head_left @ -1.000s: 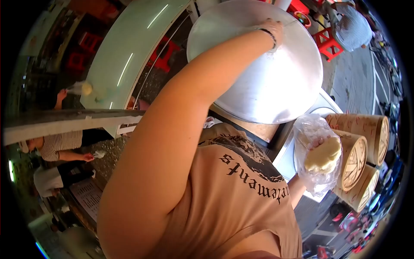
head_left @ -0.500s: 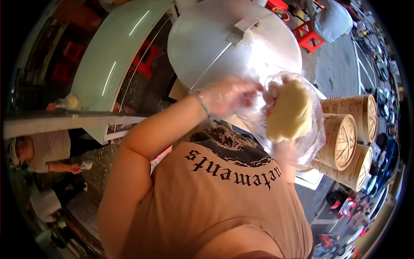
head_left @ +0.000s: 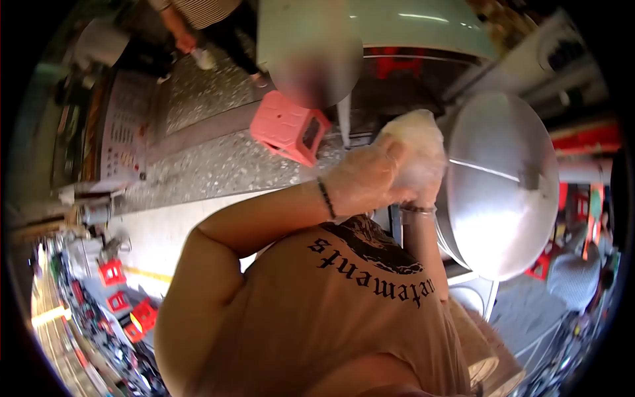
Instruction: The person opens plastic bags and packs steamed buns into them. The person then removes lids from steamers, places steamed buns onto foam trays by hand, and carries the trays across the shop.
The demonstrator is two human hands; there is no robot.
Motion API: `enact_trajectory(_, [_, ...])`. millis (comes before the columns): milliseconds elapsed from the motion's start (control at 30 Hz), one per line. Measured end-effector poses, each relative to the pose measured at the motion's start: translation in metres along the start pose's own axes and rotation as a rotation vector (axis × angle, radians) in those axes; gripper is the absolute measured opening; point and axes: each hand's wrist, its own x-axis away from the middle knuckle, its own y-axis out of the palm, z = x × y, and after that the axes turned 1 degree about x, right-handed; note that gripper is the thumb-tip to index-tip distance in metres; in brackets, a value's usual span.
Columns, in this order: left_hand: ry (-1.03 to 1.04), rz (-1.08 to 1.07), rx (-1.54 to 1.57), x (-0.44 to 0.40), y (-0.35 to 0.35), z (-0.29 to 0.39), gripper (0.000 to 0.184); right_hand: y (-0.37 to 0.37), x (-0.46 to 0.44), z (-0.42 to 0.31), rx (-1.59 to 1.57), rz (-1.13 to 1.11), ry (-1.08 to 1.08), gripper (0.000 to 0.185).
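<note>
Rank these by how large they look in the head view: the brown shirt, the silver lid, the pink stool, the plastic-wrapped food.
1. Brown shirt, nearest the camera
2. Silver lid
3. Pink stool and plastic-wrapped food: too alike to rank surely
</note>
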Motion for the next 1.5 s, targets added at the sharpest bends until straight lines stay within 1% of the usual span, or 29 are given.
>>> enact_trajectory(33, [-0.067, 0.199, -0.157, 0.011, -0.005, -0.01, 0.034, 0.023, -0.002, -0.021, -0.01, -0.027, -0.017, 0.047])
enact_trajectory(100, [-0.175, 0.271, -0.199, 0.03, -0.026, -0.038, 0.035, 0.077, -0.001, -0.068, -1.158, 0.169, 0.075, 0.045])
enact_trajectory(133, [-0.19, 0.171, -0.224, 0.043, -0.042, -0.063, 0.037, 0.084, -0.004, -0.104, -0.864, 0.084, 0.032, 0.045])
enact_trajectory(167, [-0.203, 0.071, -0.246, 0.058, -0.057, -0.086, 0.039, 0.1, -0.005, -0.113, -0.866, 0.055, 0.025, 0.045])
enact_trajectory(200, [-0.269, 0.22, 0.016, 0.078, -0.074, -0.107, 0.04, 0.117, -0.007, -0.12, -0.963, -0.003, 0.123, 0.044])
enact_trajectory(233, [-0.282, 0.243, 0.012, 0.099, -0.098, -0.123, 0.04, 0.133, -0.01, -0.139, -1.056, -0.06, 0.226, 0.045])
enact_trajectory(300, [-0.682, 0.343, 0.743, 0.145, -0.144, -0.148, 0.035, 0.172, -0.007, -0.168, -1.221, -0.196, 0.358, 0.044])
enact_trajectory(333, [-0.694, 0.348, 0.753, 0.161, -0.165, -0.154, 0.035, 0.199, -0.007, -0.178, -1.329, -0.358, 0.453, 0.044])
enact_trajectory(400, [-0.621, 0.576, 1.292, 0.193, -0.205, -0.167, 0.017, 0.259, -0.007, -0.204, -1.343, -0.545, 0.558, 0.044])
enact_trajectory(500, [-0.466, 0.753, 1.438, 0.263, -0.268, -0.236, 0.024, 0.348, 0.003, -0.245, -1.547, -0.721, 0.62, 0.046])
enact_trajectory(533, [-0.475, 0.898, 1.41, 0.278, -0.283, -0.252, 0.017, 0.371, 0.009, -0.269, -1.417, -0.694, 0.645, 0.049])
enact_trajectory(567, [-0.483, 0.899, 1.414, 0.297, -0.296, -0.276, 0.017, 0.397, 0.015, -0.279, -1.414, -0.693, 0.654, 0.049])
enact_trajectory(633, [-0.49, 1.06, 1.256, 0.335, -0.326, -0.324, 0.013, 0.445, 0.026, -0.29, -1.356, -0.852, 0.505, 0.05])
enact_trajectory(667, [-0.514, 1.098, 1.321, 0.352, -0.341, -0.335, 0.011, 0.463, 0.025, -0.299, -1.152, -0.923, 0.4, 0.043])
enact_trajectory(767, [-0.564, 1.171, 1.375, 0.379, -0.38, -0.361, 0.008, 0.493, 0.027, -0.351, -1.144, -0.832, 0.362, 0.043])
enact_trajectory(800, [-0.569, 1.205, 1.344, 0.374, -0.393, -0.357, 0.007, 0.488, 0.017, -0.372, -1.24, -0.943, 0.343, 0.045])
enact_trajectory(833, [-0.571, 1.189, 1.358, 0.37, -0.405, -0.359, 0.007, 0.5, 0.015, -0.374, -1.233, -0.925, 0.346, 0.045])
enact_trajectory(900, [-0.39, 0.948, 1.405, 0.365, -0.427, -0.366, 0.01, 0.53, 0.005, -0.378, -1.43, -0.986, 0.63, 0.048])
enact_trajectory(933, [-0.387, 0.954, 1.409, 0.355, -0.438, -0.366, 0.01, 0.538, -0.003, -0.385, -1.422, -0.991, 0.63, 0.048])
enact_trajectory(1000, [-0.449, 0.836, 1.286, 0.326, -0.462, -0.374, 0.011, 0.559, -0.024, -0.401, -1.421, -0.724, 0.937, 0.045])
enact_trajectory(1033, [-0.448, 0.853, 1.278, 0.316, -0.472, -0.387, 0.011, 0.572, -0.036, -0.403, -1.418, -0.743, 0.936, 0.045])
enact_trajectory(1100, [-0.153, 0.653, 1.344, 0.295, -0.496, -0.417, 0.012, 0.6, -0.063, -0.395, -1.595, -0.735, 0.857, 0.044])
enact_trajectory(1167, [-0.121, 0.579, 1.399, 0.273, -0.52, -0.446, 0.011, 0.626, -0.093, -0.388, -1.617, -0.74, 0.829, 0.042])
enact_trajectory(1233, [-0.075, 0.494, 1.444, 0.244, -0.547, -0.474, 0.011, 0.658, -0.129, -0.38, -2.117, -0.892, 0.707, 0.04])
enact_trajectory(1300, [-0.484, 0.543, 1.022, 0.214, -0.572, -0.499, 0.012, 0.68, -0.162, -0.371, -2.042, -0.796, 0.673, 0.039])
enact_trajectory(1333, [-0.544, 0.589, 0.911, 0.2, -0.583, -0.508, 0.013, 0.69, -0.176, -0.367, -1.995, -0.686, 0.627, 0.04])
enact_trajectory(1433, [-0.62, 0.657, 0.939, 0.161, -0.605, -0.572, 0.013, 0.71, -0.221, -0.373, -1.929, -0.501, 0.587, 0.041])
enact_trajectory(1467, [-0.458, 0.607, 1.146, 0.154, -0.605, -0.609, 0.014, 0.716, -0.234, -0.376, -1.838, -0.418, 0.573, 0.041])
enact_trajectory(1500, [-0.454, 0.605, 1.15, 0.15, -0.604, -0.624, 0.014, 0.718, -0.246, -0.377, -1.743, -0.337, 0.558, 0.041])
